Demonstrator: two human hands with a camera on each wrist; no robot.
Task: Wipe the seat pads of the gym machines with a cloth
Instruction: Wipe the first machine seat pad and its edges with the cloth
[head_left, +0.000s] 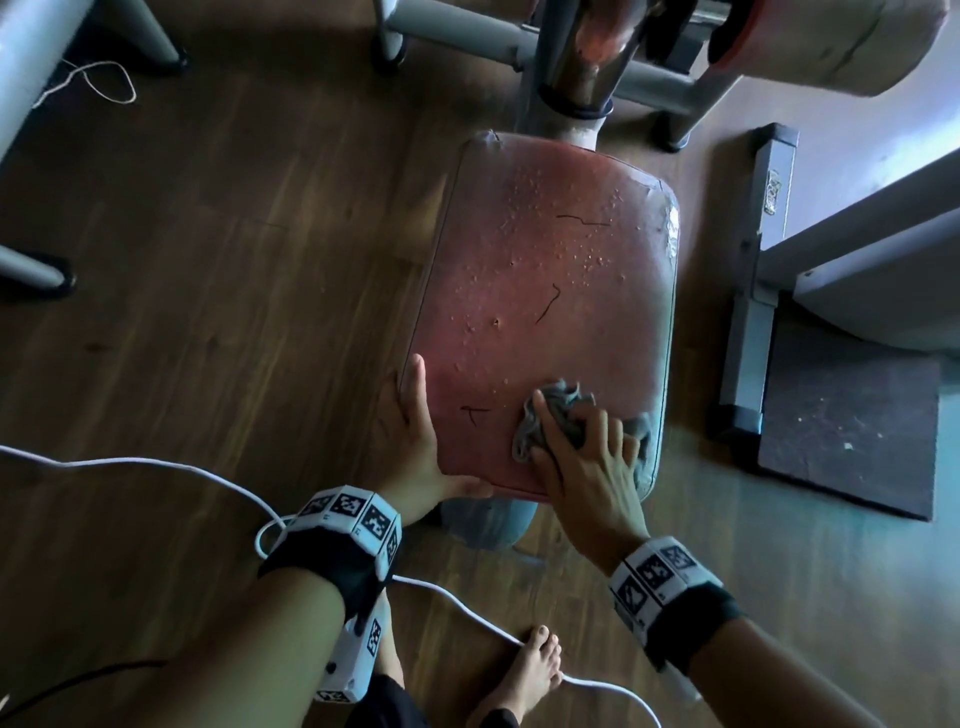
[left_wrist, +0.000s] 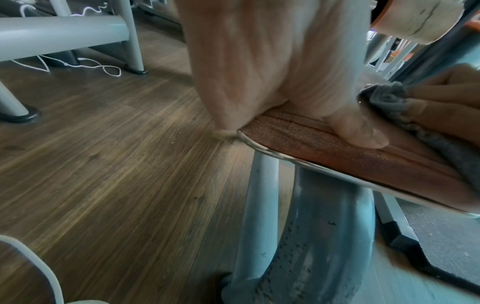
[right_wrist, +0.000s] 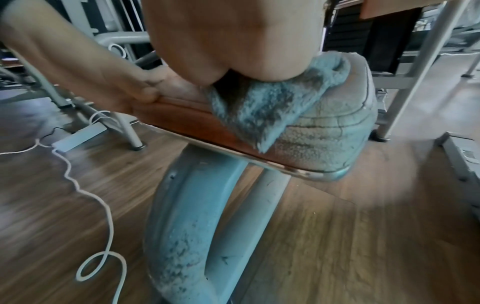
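Nearest me, a white cable (head_left: 156, 464) loops across the wood floor (head_left: 208, 260) past my bare foot (head_left: 524, 675); it lies clear of the work, so I judge it no bother.

My left hand (head_left: 415, 441) sits on the near left corner of the pad (head_left: 545, 291). The fingers lie straight along the left edge and the thumb runs along the front edge, so the corner is bracketed rather than clenched. I read this as a brace — it steadies the pad on its grey post (right_wrist: 187, 236) while the other hand pushes.

My right hand (head_left: 587, 467) is on the near right part of the pad with the cloth (head_left: 550, 415) under it. The cloth is a bunched grey rag; most of it sits beneath the palm and spread fingers, with a crumpled fold poking out beyond the fingertips and to the left of the index finger. In the right wrist view a corner of it hangs over the pad's front edge. The fingers press down on it, spread and only lightly bent — pressing, not pinching, which suits a flat sweep.

Beyond the cloth, the red top carries many droplets (head_left: 561, 249) across its middle and far half, plus a few dark cracks. That part looks unwiped, so I judge the job on this pad barely begun, with the strokes due to run away from me.

Farthest off, a chrome column (head_left: 587, 62) rises behind the pad, and a cracked roller (head_left: 831, 41) sits top right.
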